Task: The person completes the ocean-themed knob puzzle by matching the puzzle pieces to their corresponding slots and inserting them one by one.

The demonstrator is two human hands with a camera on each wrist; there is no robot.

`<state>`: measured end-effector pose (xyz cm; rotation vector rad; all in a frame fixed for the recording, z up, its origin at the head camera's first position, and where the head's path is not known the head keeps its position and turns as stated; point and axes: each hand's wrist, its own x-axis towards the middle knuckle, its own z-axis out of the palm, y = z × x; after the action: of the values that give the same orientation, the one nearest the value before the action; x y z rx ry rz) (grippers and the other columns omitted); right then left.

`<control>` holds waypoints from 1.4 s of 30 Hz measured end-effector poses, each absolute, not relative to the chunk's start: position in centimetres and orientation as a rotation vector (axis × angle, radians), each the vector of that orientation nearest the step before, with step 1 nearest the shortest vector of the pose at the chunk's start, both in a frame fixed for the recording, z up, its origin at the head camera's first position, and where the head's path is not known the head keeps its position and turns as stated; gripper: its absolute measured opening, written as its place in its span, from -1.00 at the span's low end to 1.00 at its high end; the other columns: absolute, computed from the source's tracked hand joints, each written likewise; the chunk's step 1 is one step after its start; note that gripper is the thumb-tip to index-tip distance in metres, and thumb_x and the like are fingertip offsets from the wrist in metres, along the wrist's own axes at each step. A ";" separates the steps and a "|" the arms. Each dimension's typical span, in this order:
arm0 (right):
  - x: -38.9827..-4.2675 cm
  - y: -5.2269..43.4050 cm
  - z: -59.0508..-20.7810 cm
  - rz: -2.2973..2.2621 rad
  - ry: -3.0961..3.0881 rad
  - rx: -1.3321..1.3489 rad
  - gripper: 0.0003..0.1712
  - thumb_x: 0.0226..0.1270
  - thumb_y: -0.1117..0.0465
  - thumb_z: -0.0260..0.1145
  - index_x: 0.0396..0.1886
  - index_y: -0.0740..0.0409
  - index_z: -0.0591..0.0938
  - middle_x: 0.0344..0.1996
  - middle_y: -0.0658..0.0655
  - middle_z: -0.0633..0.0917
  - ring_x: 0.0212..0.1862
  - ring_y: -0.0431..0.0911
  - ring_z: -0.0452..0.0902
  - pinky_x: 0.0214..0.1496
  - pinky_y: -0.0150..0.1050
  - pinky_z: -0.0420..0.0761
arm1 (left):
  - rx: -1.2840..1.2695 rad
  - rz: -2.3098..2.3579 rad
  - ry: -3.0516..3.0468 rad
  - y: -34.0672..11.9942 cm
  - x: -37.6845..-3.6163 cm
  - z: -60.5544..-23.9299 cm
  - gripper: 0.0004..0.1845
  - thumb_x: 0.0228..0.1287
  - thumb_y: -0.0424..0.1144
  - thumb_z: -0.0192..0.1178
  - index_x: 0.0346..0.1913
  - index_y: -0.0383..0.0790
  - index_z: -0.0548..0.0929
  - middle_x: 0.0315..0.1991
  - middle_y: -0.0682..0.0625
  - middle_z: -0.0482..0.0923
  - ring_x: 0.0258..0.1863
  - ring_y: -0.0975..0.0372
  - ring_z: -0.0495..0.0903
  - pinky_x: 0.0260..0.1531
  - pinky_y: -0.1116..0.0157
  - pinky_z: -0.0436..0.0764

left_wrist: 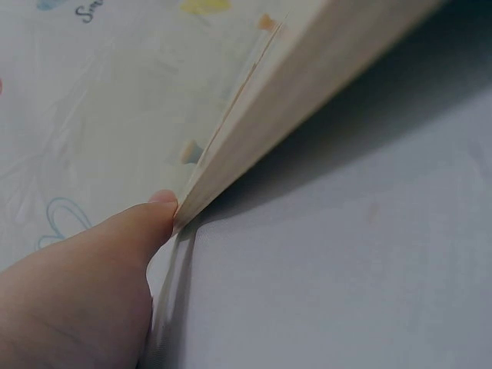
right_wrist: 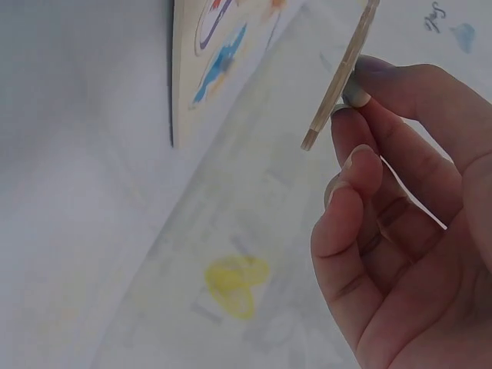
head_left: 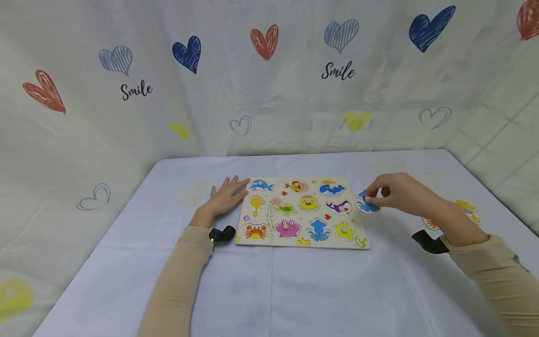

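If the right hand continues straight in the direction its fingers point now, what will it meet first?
The right hand, holding the blue piece, points left, so it would probably meet the puzzle board at its right edge first; the depth is hard to judge.

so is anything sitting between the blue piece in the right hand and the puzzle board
Nothing visible does. The right hand pinches the blue piece just off the right edge of the puzzle board, with only bare tablecloth between them. The left hand rests at the board's far left edge.

Blue puzzle piece (head_left: pixel 367 203), tilted, beside board (head_left: pixel 301 212)
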<state>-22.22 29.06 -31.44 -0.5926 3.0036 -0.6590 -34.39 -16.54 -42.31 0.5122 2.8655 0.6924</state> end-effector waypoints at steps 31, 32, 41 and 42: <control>-21.7 20.9 -34.6 -0.577 2.798 -0.932 -0.96 0.27 0.21 0.54 -0.30 -0.02 0.81 -0.44 -0.21 0.61 -0.40 -0.23 0.42 -0.39 -0.36 0.49 | 0.510 0.704 2.857 -16.5 -34.2 -42.3 -0.33 0.60 0.25 -0.15 0.64 0.17 0.15 0.67 -0.15 -0.21 0.62 -0.09 -0.40 0.40 -0.33 -0.47; -21.8 20.8 -34.6 -0.575 2.800 -0.942 -0.96 0.27 0.21 0.54 -0.30 -0.02 0.81 -0.44 -0.21 0.61 -0.40 -0.24 0.42 -0.40 -0.36 0.49 | 0.509 0.705 2.856 -16.5 -34.2 -42.3 -0.33 0.60 0.24 -0.15 0.64 0.17 0.15 0.67 -0.14 -0.21 0.62 -0.09 -0.40 0.40 -0.32 -0.47; -22.4 20.0 -35.4 -0.551 2.825 -0.975 -0.96 0.27 0.21 0.54 -0.30 0.00 0.81 -0.44 -0.22 0.62 -0.41 -0.26 0.41 -0.40 -0.36 0.48 | 0.527 0.713 2.853 -16.7 -34.1 -41.9 -0.34 0.61 0.22 -0.14 0.64 0.14 0.15 0.66 -0.15 -0.21 0.62 -0.11 -0.39 0.40 -0.33 -0.47; -22.4 19.9 -35.5 -0.550 2.828 -0.975 -0.95 0.27 0.21 0.54 -0.30 0.00 0.81 -0.44 -0.21 0.62 -0.41 -0.26 0.42 -0.39 -0.35 0.49 | 0.531 0.711 2.853 -16.6 -34.0 -41.9 -0.34 0.61 0.22 -0.14 0.64 0.14 0.15 0.66 -0.16 -0.21 0.62 -0.11 -0.39 0.40 -0.34 -0.46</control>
<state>-22.42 19.91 -35.49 -0.9748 2.8276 -0.5499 -34.05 -16.65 -41.89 0.5314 2.8529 0.7112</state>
